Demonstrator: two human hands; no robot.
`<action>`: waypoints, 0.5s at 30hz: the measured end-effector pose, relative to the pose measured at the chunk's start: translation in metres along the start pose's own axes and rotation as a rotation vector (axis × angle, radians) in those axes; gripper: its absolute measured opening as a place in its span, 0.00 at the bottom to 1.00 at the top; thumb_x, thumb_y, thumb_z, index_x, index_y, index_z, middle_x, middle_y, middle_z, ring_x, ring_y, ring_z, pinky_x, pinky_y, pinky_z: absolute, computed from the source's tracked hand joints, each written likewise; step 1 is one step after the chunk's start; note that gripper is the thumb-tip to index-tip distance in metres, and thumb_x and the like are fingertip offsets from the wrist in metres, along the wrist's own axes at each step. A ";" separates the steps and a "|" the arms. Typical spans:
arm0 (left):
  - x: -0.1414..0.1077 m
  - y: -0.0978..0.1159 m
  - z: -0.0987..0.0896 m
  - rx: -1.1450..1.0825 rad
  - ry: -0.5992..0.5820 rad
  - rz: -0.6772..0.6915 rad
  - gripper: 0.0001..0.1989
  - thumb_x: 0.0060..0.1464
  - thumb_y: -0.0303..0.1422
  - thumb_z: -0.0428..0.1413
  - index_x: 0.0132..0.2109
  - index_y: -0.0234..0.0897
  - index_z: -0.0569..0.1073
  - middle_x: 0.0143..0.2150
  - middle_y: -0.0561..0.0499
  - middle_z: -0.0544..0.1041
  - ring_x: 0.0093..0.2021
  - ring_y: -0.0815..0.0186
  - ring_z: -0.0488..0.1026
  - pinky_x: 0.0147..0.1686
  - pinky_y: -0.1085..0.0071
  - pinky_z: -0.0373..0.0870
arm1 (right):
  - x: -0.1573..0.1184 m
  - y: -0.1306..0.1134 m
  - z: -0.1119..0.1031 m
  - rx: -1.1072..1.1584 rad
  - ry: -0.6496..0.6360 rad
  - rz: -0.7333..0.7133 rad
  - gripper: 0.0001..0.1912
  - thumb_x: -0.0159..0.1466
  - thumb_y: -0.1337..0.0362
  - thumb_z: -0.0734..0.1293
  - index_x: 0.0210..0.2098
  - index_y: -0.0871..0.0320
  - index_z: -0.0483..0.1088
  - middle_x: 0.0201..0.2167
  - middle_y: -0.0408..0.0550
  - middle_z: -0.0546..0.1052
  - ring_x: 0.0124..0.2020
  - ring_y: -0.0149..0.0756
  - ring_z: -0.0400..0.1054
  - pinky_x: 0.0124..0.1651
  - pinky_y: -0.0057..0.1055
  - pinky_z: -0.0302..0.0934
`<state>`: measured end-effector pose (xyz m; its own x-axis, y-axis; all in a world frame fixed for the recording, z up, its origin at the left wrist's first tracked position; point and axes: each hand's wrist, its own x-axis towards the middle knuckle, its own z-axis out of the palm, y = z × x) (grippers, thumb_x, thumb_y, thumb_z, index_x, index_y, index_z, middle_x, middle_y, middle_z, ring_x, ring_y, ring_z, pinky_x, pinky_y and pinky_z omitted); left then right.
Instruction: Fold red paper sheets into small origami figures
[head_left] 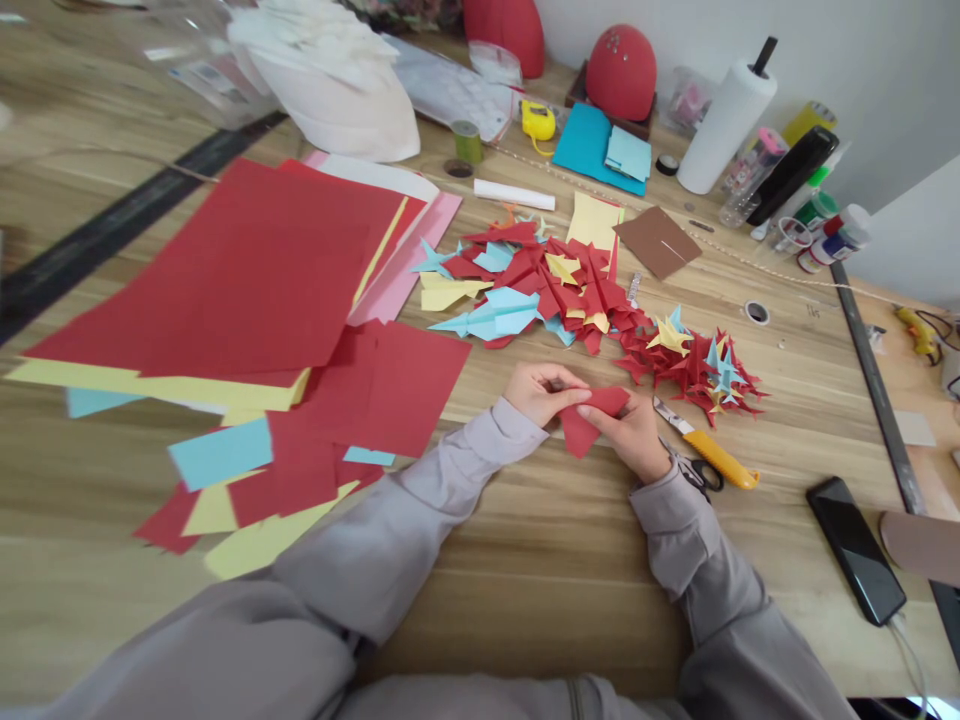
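Note:
A small piece of red folded paper is held between both hands above the wooden table. My left hand pinches its upper left edge with thumb and fingers. On the other side, my right hand grips it, the thumb lying across the paper's face. Just beyond the hands lies a heap of folded paper pieces in red, light blue and yellow. To its right is a pile of small folded paper stars. A yellow-handled utility knife and black-handled scissors rest beside my right wrist.
Large red paper sheets are stacked on the left, with cut pieces in front. A black phone with a cable lies at right. Along the back stand a yellow tape measure, a white bottle and several small containers.

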<state>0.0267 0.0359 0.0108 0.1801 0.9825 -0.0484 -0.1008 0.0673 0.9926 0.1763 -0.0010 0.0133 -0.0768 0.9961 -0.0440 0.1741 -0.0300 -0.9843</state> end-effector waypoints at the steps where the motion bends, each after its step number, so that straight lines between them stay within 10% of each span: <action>1: 0.000 0.000 0.000 -0.014 0.008 -0.006 0.10 0.33 0.35 0.66 0.23 0.33 0.77 0.22 0.49 0.77 0.22 0.69 0.71 0.24 0.73 0.70 | 0.000 -0.001 0.000 0.026 -0.014 -0.003 0.13 0.51 0.55 0.71 0.28 0.59 0.72 0.26 0.45 0.76 0.26 0.32 0.67 0.31 0.29 0.63; 15: 0.001 0.000 0.001 0.026 0.007 -0.010 0.12 0.32 0.35 0.66 0.27 0.33 0.78 0.24 0.48 0.78 0.23 0.68 0.71 0.25 0.73 0.70 | 0.001 0.009 -0.003 0.086 0.014 -0.027 0.10 0.53 0.58 0.70 0.30 0.57 0.74 0.26 0.43 0.77 0.26 0.32 0.69 0.31 0.29 0.64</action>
<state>0.0282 0.0367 0.0104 0.1746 0.9829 -0.0586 -0.0740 0.0725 0.9946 0.1804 -0.0001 0.0047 -0.0662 0.9977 -0.0153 0.0873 -0.0095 -0.9961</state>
